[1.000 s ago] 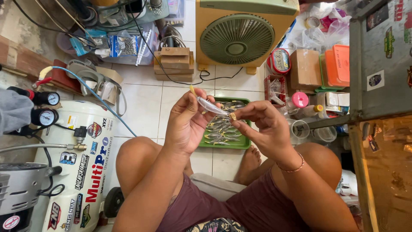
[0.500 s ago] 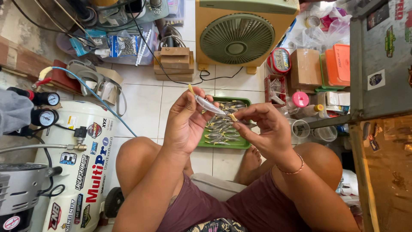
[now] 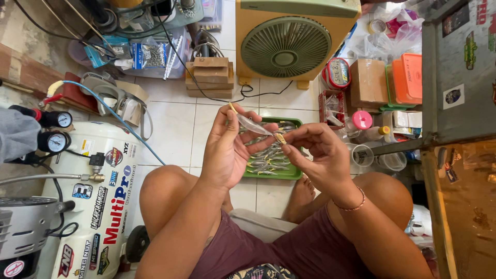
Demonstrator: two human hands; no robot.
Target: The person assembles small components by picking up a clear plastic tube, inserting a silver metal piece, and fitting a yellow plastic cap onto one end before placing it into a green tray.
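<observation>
White tiled floor [image 3: 175, 129], box fan [image 3: 287, 46] (green grille), daylight

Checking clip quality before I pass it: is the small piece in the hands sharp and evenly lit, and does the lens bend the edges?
Head view: soft daylight, no harsh shadows; the clear lure body between left hand and right hand is fairly sharp with faint glare; wide-angle lens bows the grey cabinet at the frame edge.

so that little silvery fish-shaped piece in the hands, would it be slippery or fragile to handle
The fish-shaped piece looks glossy and see-through, so probably smooth and a bit slippery. It is slim and tapers to a thin tip, so likely light and stiff. The left hand and right hand pinch it at the ends with fingertips only, which suggests little force is needed.
</observation>
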